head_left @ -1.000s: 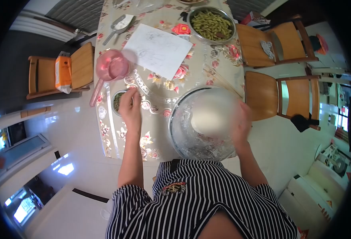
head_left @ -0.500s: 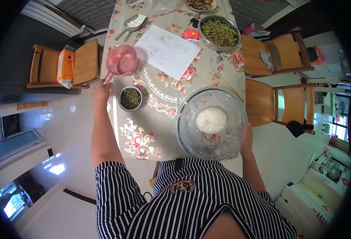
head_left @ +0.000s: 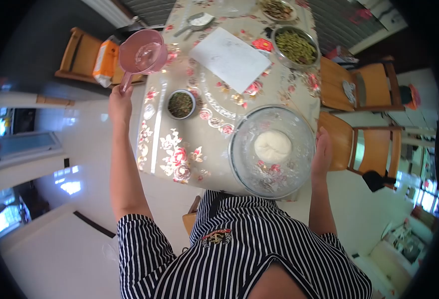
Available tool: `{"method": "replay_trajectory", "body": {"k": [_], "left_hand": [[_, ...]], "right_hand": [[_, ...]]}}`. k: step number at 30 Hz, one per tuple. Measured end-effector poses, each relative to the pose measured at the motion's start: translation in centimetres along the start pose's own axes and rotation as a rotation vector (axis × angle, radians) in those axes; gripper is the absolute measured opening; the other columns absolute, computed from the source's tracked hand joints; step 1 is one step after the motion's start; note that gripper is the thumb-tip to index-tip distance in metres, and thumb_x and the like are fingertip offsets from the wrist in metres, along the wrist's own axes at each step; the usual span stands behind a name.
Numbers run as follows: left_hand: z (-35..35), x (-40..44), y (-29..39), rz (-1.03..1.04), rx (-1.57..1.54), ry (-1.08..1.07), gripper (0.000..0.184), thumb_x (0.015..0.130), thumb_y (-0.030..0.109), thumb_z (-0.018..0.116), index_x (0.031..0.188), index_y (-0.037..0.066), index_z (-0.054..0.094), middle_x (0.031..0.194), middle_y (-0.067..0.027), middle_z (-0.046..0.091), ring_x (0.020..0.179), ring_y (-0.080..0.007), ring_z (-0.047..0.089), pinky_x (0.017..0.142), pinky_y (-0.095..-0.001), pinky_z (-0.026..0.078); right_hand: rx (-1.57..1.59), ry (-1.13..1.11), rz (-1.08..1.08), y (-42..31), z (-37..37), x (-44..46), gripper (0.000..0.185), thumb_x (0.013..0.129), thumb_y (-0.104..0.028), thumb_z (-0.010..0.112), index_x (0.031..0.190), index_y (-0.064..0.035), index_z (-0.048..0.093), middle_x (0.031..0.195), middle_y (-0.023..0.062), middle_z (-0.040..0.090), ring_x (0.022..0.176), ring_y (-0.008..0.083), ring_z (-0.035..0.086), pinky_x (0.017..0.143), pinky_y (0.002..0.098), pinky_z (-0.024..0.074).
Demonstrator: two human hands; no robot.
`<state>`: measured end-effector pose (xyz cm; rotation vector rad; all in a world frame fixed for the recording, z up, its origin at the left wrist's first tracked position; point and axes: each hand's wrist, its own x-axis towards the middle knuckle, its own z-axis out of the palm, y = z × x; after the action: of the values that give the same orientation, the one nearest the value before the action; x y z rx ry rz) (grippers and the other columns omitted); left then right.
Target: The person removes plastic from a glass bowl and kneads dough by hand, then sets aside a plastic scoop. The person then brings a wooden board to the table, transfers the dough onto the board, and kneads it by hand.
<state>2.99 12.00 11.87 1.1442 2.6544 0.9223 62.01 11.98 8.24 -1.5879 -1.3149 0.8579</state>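
My left hand (head_left: 121,105) is closed round the handle of a pink pot (head_left: 143,51), which is held out past the table's left edge. Clear liquid seems to lie in the pot. At the right rim of a large glass bowl (head_left: 239,167) is my right hand (head_left: 321,154), its fingers stretched out against the outside. A round lump of white dough (head_left: 273,146) sits inside that bowl, with flour smears on the glass. Between the pot and the glass bowl stands a small bowl of chopped green herbs (head_left: 181,104).
White paper (head_left: 230,59) lies mid-table, near a scoop of white powder (head_left: 201,20) and a red packet (head_left: 263,45). Farther back stand a metal bowl of green pods (head_left: 296,47) and a plate of food (head_left: 277,9). Wooden chairs (head_left: 336,84) flank the table.
My left hand went from above the herb bowl to the pot's handle, and the pot has moved up and left off the table. My right hand stays by the glass bowl. The view has shifted.
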Motion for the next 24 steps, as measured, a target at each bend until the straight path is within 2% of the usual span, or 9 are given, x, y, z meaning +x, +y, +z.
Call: {"method": "replay_trajectory", "body": {"k": [2,3,6,10,13,15,19,21,24], "left_hand": [[-3.5,-2.5,1.3,-0.064,0.028,0.022,0.044,0.091,0.037,0.068,0.118,0.003,0.065,0.092,-0.0158,0.071,0.085,-0.0306,0.067,0.077,-0.0406,0.05],[-4.9,-3.5,1.6,-0.111,0.031,0.011,0.045,0.091,0.038,0.068,0.118,0.003,0.065,0.092,-0.0159,0.071,0.085,-0.0309,0.068,0.077,-0.0406,0.05],[-8.2,-6.4,-0.4,-0.162,0.074,0.092,0.044,0.09,0.039,0.069,0.116,0.003,0.067,0.083,-0.0132,0.069,0.078,-0.0255,0.065,0.072,-0.0374,0.049],[-12.5,-9.8,-4.8,-0.233,-0.094,0.124,0.04,0.088,0.034,0.073,0.114,0.003,0.07,0.074,-0.0058,0.061,0.067,-0.0142,0.054,0.063,-0.0311,0.045],[-15.6,-12.2,-8.7,-0.29,-0.131,0.207,0.039,0.087,0.031,0.076,0.114,0.004,0.07,0.07,-0.0019,0.056,0.064,-0.0105,0.048,0.06,-0.0291,0.042],[-18.0,-13.3,-12.2,-0.329,-0.123,0.226,0.039,0.087,0.031,0.077,0.113,0.004,0.07,0.069,-0.0012,0.055,0.063,-0.0105,0.048,0.059,-0.0292,0.042],[-22.5,-14.5,-19.6,-0.433,-0.165,0.188,0.039,0.086,0.032,0.078,0.113,0.005,0.071,0.065,0.0001,0.052,0.061,-0.0106,0.047,0.057,-0.0293,0.041],[-24.9,-15.2,-23.2,-0.47,-0.169,0.181,0.039,0.084,0.031,0.079,0.113,0.006,0.071,0.065,0.0,0.053,0.061,-0.0107,0.047,0.056,-0.0288,0.041],[-28.5,-15.4,-27.3,-0.513,-0.18,0.197,0.039,0.083,0.03,0.08,0.112,0.007,0.072,0.067,0.0,0.052,0.061,-0.0103,0.047,0.058,-0.0281,0.042]], "right_hand": [[0.121,-0.131,-0.038,-2.2,2.7,-0.1,0.036,0.106,-0.019,0.046,0.135,-0.0001,0.055,0.132,0.0128,0.058,0.119,0.021,0.056,0.104,0.0303,0.0417],[0.144,-0.157,-0.051,-3.3,4.0,-0.2,0.036,0.106,-0.019,0.046,0.135,-0.0001,0.055,0.132,0.0128,0.058,0.119,0.021,0.056,0.104,0.0303,0.0417],[0.044,-0.389,-0.226,-5.8,7.9,-1.5,0.024,0.1,-0.007,0.056,0.122,-0.0017,0.063,0.127,0.0123,0.062,0.114,0.0216,0.06,0.098,0.0319,0.0471],[-0.035,-0.607,-0.387,-11.2,13.2,-4.7,0.021,0.096,-0.004,0.057,0.114,0.0008,0.065,0.112,0.0139,0.068,0.104,0.0239,0.065,0.095,0.0338,0.0486],[-0.031,-0.835,-0.341,-12.3,18.5,-8.1,0.019,0.096,-0.005,0.057,0.112,0.0004,0.066,0.107,0.0147,0.068,0.099,0.0257,0.066,0.093,0.0351,0.0498],[-0.079,-0.878,-0.423,-14.2,22.3,-11.3,0.018,0.095,-0.005,0.057,0.11,-0.0003,0.067,0.103,0.0161,0.069,0.094,0.0289,0.068,0.092,0.0359,0.0505],[-0.101,-1.032,-0.395,-15.9,31.0,-18.6,0.02,0.094,-0.006,0.057,0.11,-0.0018,0.068,0.102,0.0162,0.07,0.093,0.0298,0.068,0.084,0.0349,0.0525],[-0.243,-1.119,-0.541,-17.4,35.4,-22.2,0.019,0.093,-0.007,0.058,0.108,-0.0023,0.069,0.102,0.0153,0.07,0.092,0.0301,0.068,0.081,0.0355,0.0533],[-0.193,-1.187,-0.647,-19.4,42.6,-26.4,0.02,0.092,-0.011,0.058,0.107,-0.0047,0.069,0.101,0.0143,0.07,0.091,0.0317,0.067,0.081,0.0395,0.0537]]}}
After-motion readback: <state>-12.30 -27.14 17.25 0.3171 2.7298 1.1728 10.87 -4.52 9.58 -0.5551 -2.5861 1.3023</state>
